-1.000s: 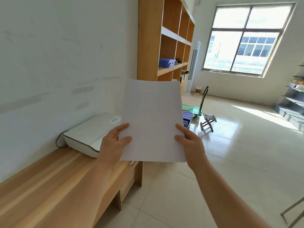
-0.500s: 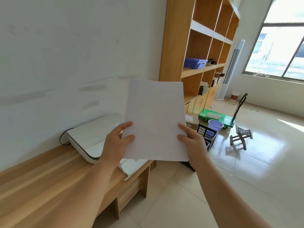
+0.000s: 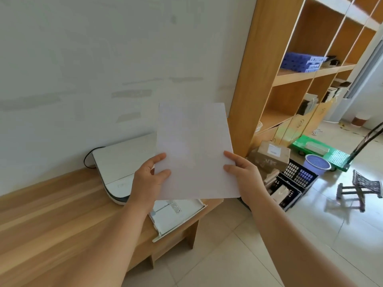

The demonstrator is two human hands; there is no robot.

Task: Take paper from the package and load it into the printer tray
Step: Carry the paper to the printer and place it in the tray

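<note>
Wood-grain bench [image 3: 51, 220] spreads beneath the left hand [image 3: 148, 181]; behind it a smooth white printer [image 3: 120, 162], its flat tray [image 3: 176, 216] pulled out below; plain rectangular paper [image 3: 194, 152] stands upright, edges pinched by left and right hand [image 3: 246, 177]

1. The view has swung left and down since a second ago: the window has left the picture, and the shelf unit [image 3: 269, 79] now fills the upper right.
2. The printer [image 3: 122, 162] on the bench [image 3: 51, 214] shows more fully, and its pulled-out tray [image 3: 178, 214], hidden a second ago, now shows below the paper [image 3: 194, 150].
3. A cardboard box [image 3: 271, 154] and a black crate [image 3: 294, 183] on the floor have come into sight beside the shelf unit.
4. The green trolley [image 3: 323, 152] and the stool [image 3: 360, 187] have shifted to the right edge.
</note>
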